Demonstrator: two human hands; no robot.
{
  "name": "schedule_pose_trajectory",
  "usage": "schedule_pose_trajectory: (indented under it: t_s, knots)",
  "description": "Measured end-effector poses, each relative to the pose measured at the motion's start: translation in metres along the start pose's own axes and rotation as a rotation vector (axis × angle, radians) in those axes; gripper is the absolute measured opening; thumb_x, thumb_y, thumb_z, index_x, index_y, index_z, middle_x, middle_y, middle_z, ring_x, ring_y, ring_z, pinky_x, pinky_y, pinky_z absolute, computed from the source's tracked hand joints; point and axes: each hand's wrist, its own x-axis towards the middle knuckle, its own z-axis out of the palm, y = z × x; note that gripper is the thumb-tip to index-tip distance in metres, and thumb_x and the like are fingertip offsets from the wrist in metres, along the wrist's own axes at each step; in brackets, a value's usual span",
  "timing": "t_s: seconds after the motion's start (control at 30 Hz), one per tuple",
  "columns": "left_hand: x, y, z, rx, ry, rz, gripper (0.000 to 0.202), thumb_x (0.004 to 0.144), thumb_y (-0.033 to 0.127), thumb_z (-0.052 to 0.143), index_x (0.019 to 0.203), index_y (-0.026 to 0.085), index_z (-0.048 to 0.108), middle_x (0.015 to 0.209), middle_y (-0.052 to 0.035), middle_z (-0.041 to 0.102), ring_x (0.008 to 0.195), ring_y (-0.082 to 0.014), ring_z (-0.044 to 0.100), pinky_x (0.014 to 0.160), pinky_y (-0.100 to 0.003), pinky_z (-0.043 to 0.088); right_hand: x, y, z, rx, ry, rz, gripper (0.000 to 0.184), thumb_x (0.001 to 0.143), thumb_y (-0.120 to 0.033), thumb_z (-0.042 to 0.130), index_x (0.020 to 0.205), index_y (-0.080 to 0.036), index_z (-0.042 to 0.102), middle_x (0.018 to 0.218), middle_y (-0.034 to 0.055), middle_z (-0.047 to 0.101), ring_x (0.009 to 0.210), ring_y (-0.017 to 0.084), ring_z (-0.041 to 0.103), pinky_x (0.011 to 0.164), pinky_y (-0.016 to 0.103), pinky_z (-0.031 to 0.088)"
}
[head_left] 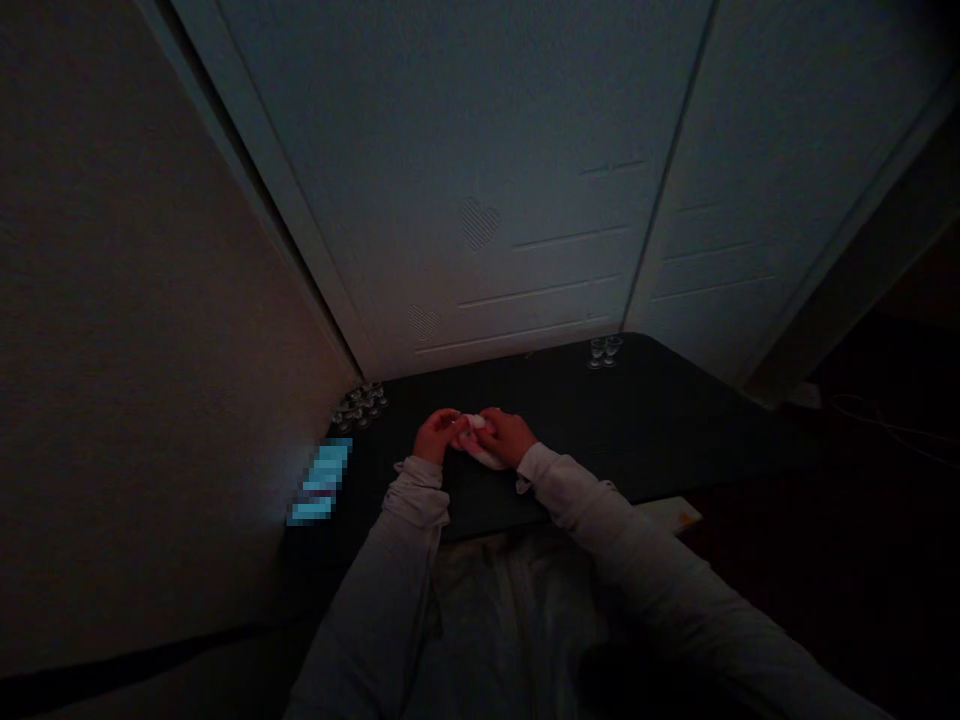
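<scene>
Over the dark table (570,430), my left hand (436,436) and my right hand (511,436) are close together with bent fingers. Between them is a pale, pinkish-white cloth (487,457), bunched up and hanging a little below my right hand. Fingers of both hands close on it. Dim light hides whether anything is wrapped inside the cloth. Two small stemmed glasses (604,352) stand upright near the table's back edge, to the right of my hands.
Several similar small glasses (360,405) crowd the table's back left corner. A lit, blurred-out screen (322,482) is at the left edge by the wall. White panels (480,150) with heart patterns rise behind the table. A pale flat object (670,514) shows by the front edge.
</scene>
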Motion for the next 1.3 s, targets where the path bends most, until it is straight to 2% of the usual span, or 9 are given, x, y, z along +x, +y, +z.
schedule_pose_trajectory:
  t_s: [0.2,0.33,0.47,0.7,0.8,1.03,1.3]
  knots:
    - [0.0006,0.0004,-0.001,0.112,-0.014,0.039,0.036,0.049,0.03,0.061,0.081,0.014,0.054,0.075,-0.0027,0.057,0.07,-0.0121,0.052,0.068,-0.028,0.039,0.0017,0.0027,-0.0022,0.019,0.135,-0.006,0.024,0.068,-0.023,0.043,0.091,-0.017,0.048,0.089,0.0046,0.051,0.083,0.015,0.043,0.07,0.027,0.03]
    - [-0.0005,0.0026,-0.0007,0.148,0.005,0.052,0.035,0.047,0.028,0.063,0.079,0.015,0.055,0.077,-0.0022,0.058,0.073,-0.0121,0.051,0.072,-0.029,0.038,0.0011,0.0015,-0.006,0.034,0.198,-0.041,0.022,0.068,-0.022,0.043,0.089,-0.017,0.049,0.087,0.0044,0.052,0.084,0.016,0.042,0.076,0.029,0.028]
    - [-0.0023,0.0049,0.0008,0.096,-0.002,0.007,0.035,0.046,0.028,0.063,0.078,0.015,0.055,0.075,-0.002,0.058,0.071,-0.0112,0.051,0.069,-0.027,0.038,0.0009,0.0012,-0.007,0.057,0.223,-0.07,0.021,0.069,-0.023,0.043,0.087,-0.016,0.049,0.087,0.005,0.052,0.084,0.015,0.042,0.078,0.029,0.027]
    - [-0.0013,0.0038,-0.0009,-0.025,0.023,-0.112,0.035,0.046,0.031,0.063,0.075,0.013,0.056,0.065,-0.001,0.057,0.056,-0.0083,0.049,0.058,-0.025,0.039,-0.0001,-0.0001,-0.0065,0.085,0.211,-0.085,0.026,0.071,-0.026,0.041,0.094,-0.016,0.047,0.089,0.005,0.05,0.086,0.015,0.042,0.077,0.028,0.03]
    - [-0.0017,0.0045,-0.0017,-0.082,0.013,-0.153,0.033,0.047,0.031,0.063,0.074,0.013,0.057,0.06,-0.0002,0.055,0.053,-0.0076,0.049,0.056,-0.025,0.038,-0.0011,-0.0022,-0.0078,0.104,0.167,-0.087,0.028,0.074,-0.03,0.036,0.097,-0.016,0.046,0.088,0.005,0.05,0.083,0.014,0.043,0.075,0.026,0.031]
    - [-0.0027,0.0053,-0.0018,-0.111,-0.023,-0.149,0.033,0.049,0.032,0.062,0.076,0.013,0.057,0.064,-0.0009,0.056,0.057,-0.0081,0.05,0.056,-0.023,0.037,-0.0021,-0.0005,-0.0024,0.153,0.036,-0.007,0.024,0.074,-0.036,0.035,0.087,-0.018,0.045,0.07,0.0009,0.05,0.06,0.009,0.044,0.055,0.019,0.031]
    - [0.0004,-0.0003,-0.0028,-0.092,-0.007,-0.155,0.029,0.051,0.034,0.06,0.07,0.013,0.058,0.062,-0.0012,0.057,0.055,-0.0088,0.05,0.055,-0.024,0.038,-0.0021,0.0002,-0.0007,0.156,-0.018,0.064,0.031,0.074,-0.045,0.03,0.081,-0.018,0.042,0.062,0.0003,0.05,0.052,0.009,0.044,0.048,0.018,0.026]
